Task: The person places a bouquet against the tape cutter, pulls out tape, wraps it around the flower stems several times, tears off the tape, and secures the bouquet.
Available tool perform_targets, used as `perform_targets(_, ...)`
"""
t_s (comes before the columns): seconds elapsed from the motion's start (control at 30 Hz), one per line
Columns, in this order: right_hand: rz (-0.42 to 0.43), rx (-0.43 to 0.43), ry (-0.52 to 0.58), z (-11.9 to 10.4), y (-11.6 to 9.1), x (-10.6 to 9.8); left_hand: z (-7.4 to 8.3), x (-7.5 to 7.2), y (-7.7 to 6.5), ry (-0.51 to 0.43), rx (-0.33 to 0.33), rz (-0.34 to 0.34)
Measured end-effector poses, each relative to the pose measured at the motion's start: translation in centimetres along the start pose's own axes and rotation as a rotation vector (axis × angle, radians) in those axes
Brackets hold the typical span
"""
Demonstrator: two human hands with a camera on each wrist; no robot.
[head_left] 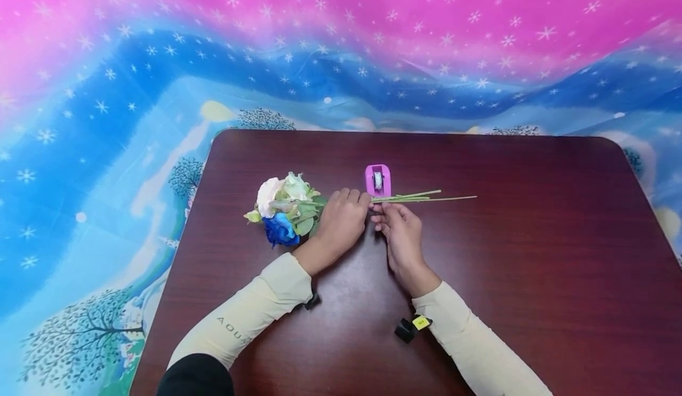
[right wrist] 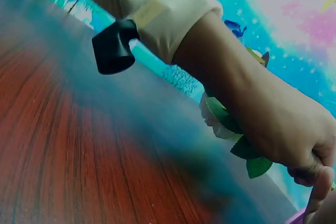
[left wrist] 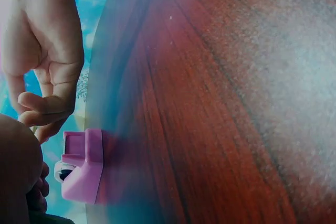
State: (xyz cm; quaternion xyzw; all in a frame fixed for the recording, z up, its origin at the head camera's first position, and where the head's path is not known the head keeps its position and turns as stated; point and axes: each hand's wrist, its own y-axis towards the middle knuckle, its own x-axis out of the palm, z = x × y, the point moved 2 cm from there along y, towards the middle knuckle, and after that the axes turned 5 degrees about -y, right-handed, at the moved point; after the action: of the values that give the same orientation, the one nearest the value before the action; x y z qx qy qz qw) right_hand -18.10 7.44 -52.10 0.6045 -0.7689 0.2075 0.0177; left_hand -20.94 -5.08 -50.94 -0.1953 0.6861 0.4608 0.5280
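A bunch of artificial-looking flowers (head_left: 282,230), with white and blue blooms and green leaves, lies sideways above the table. My left hand (head_left: 341,218) grips its stems just right of the leaves. Thin green stems (head_left: 426,196) stick out to the right past both hands. Close beside it, my right hand (head_left: 405,236) has its fingers bent and its fingertips at the stems, seeming to pinch them; whether tape is between them is too small to see. In the left wrist view, the right hand (left wrist: 50,51) shows curled fingers. A pink tape dispenser (head_left: 378,177) with a small roll stands just behind the hands.
The dark red-brown wooden table (head_left: 533,266) has rounded far corners. Behind it hangs a pink and blue cloth (head_left: 373,41) with snowflakes and trees. A black wrist camera (head_left: 405,329) sits at the right sleeve (head_left: 479,348).
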Motion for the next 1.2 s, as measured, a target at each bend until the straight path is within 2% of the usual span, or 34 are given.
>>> perform_targets(0.43, 0.023, 0.100, 0.001, 0.0, 0.9, -0.5, -0.3, 0.3, -0.5, -0.009, 0.030, -0.009)
perform_targets(0.67, -0.012, 0.147, 0.057, -0.2, 0.9, -0.5, -0.2, 0.3, -0.6, 0.003, 0.065, 0.011)
perform_targets(0.87, -0.067, 0.179, 0.075, 0.1, 0.9, -0.7, -0.1, 0.2, -0.5, -0.047, 0.071, -0.061)
perform_targets(0.97, -0.099, 0.197, 0.010, 0.3, 1.1, -1.2, -0.4, 0.1, -0.4, -0.099, 0.064, -0.098)
perform_targets(1.1, -0.137, 0.182, -0.152, 0.5, 1.2, -2.0, -0.9, 0.0, -0.2, -0.152, 0.061, -0.082)
perform_targets(1.17, -0.128, 0.111, -0.267, 0.4, 1.2, -2.5, -1.1, 0.0, -0.1, -0.164, 0.062, -0.052)
perform_targets(1.2, -0.107, 0.039, -0.350, 0.2, 1.2, -2.7, -1.2, -0.1, -0.1, -0.167, 0.062, -0.040)
